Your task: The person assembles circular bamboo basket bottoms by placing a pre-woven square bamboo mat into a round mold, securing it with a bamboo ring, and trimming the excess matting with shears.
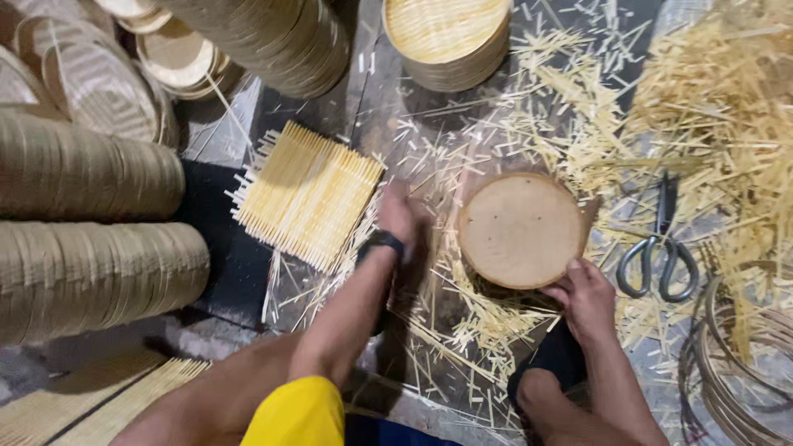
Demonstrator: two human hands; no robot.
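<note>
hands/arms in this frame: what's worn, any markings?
Both arms are bare from hand to above the elbow, with no gloves. The left hand has a dark band on its wrist, like a watch or tracker. A yellow sleeve shows at the bottom edge. The right hand wears nothing that I can see. No markings visible.

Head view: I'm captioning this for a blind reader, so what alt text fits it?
Seen from above, a person's right hand grips the edge of a round wooden block while the left hand rests beside a square woven bamboo mat. Bamboo offcuts, scissors and stacked woven trays surround them.
</note>
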